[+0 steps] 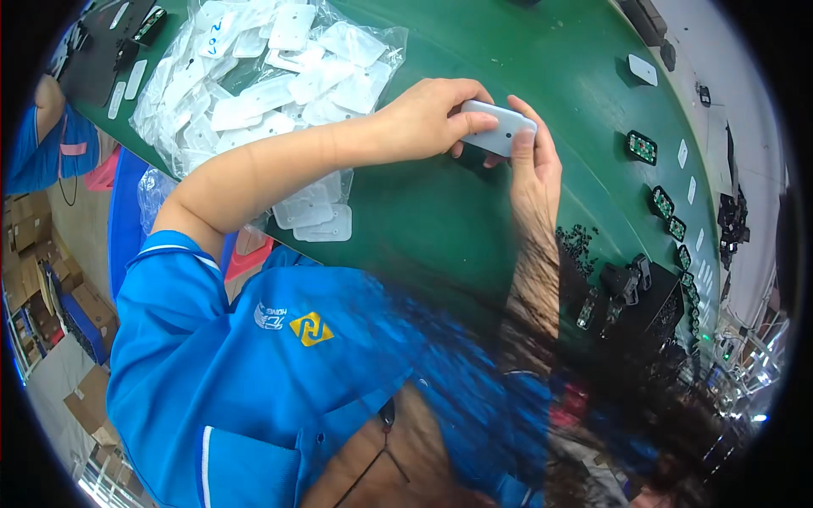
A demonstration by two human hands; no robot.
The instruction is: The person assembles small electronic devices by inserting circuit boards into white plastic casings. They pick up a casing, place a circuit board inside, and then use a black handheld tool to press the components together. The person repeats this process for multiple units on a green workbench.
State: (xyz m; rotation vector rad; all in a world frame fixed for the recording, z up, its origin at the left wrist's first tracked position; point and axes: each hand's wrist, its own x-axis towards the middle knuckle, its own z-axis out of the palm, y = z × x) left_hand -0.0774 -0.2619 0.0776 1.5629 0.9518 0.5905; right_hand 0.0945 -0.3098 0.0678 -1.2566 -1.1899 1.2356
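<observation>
1. Well, one pale plate (500, 135) with small dark dots is in both hands, up over the green counter (474, 46)
2. The left hand (436, 118) has its fingers clamped on the plate's left end, with the thumb on top
3. The right hand (537, 165) has its fingers clamped on the right end, and its thumb lies on top too
4. I'd say this one plate is partway done, as it is not set down, but I can't see what is under it
5. Lots is left, I think: a clear bag (391, 49) is full of white plates (246, 106), and a few more poke out below the left arm
6. Along the right side sits a row of green circuit boards (642, 147) in black cases, open on top, so they look not finished to me
7. Thin white strips (683, 153) lie beside them, and one white piece (643, 69) lies alone farther up
8. A pile of tiny black bits (577, 245) waits near the right arm
</observation>
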